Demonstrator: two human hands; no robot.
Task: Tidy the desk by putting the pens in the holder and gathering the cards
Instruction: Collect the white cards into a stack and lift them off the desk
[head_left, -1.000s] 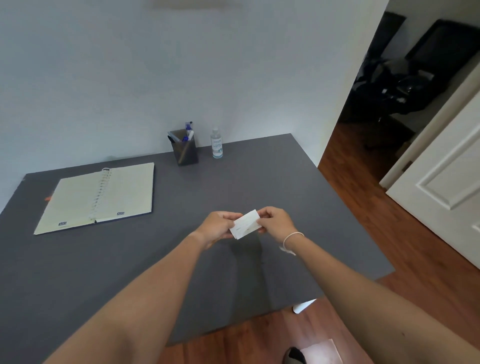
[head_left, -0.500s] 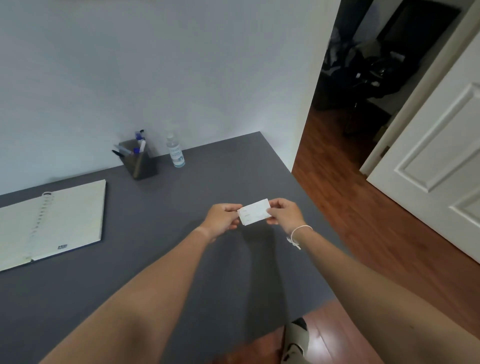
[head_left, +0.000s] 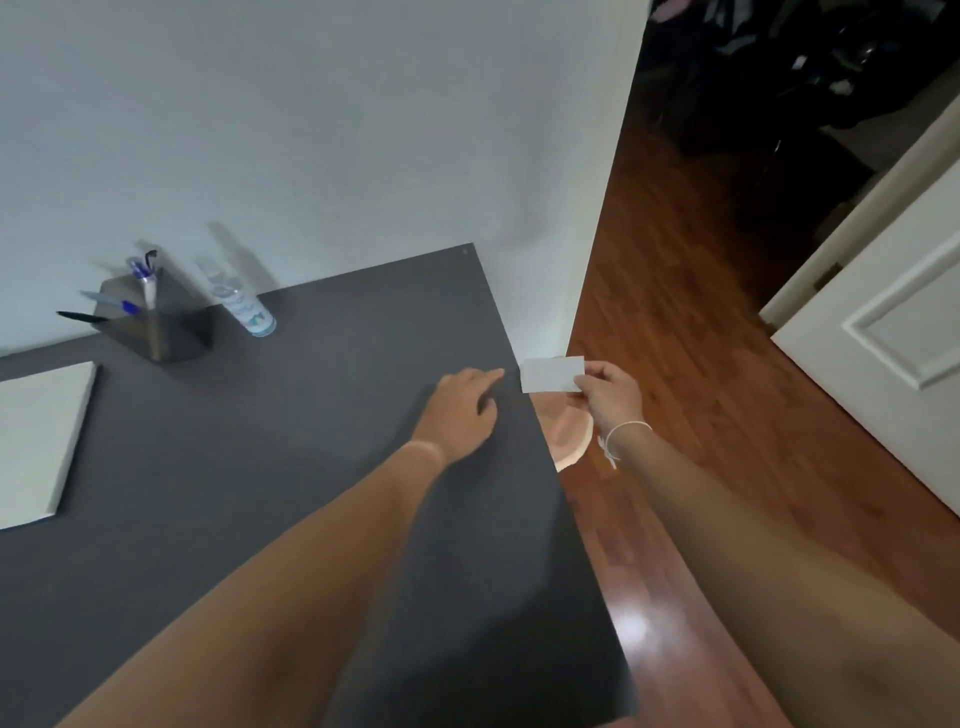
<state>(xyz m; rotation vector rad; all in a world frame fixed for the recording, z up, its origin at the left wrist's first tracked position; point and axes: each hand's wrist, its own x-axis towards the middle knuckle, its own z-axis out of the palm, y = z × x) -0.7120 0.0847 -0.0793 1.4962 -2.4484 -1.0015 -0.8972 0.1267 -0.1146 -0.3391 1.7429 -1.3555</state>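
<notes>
My right hand (head_left: 612, 397) pinches a small white card (head_left: 550, 373) by its right end and holds it in the air just past the right edge of the grey desk (head_left: 291, 467). Just left of the card, my left hand (head_left: 460, 413) hovers over the desk near that edge, fingers loosely spread and holding nothing. At the back left stands a dark pen holder (head_left: 158, 325) with several pens (head_left: 141, 278) sticking out of it.
A small clear bottle (head_left: 240, 301) stands right of the holder by the wall. An open notebook (head_left: 39, 441) lies at the left edge. A pale round object (head_left: 569, 436) sits below the desk's right edge. Wooden floor and a white door (head_left: 893, 332) are to the right.
My left hand has let go of the card, which both hands held before. The right hand has carried it right, beyond the desk edge. My view has swung right.
</notes>
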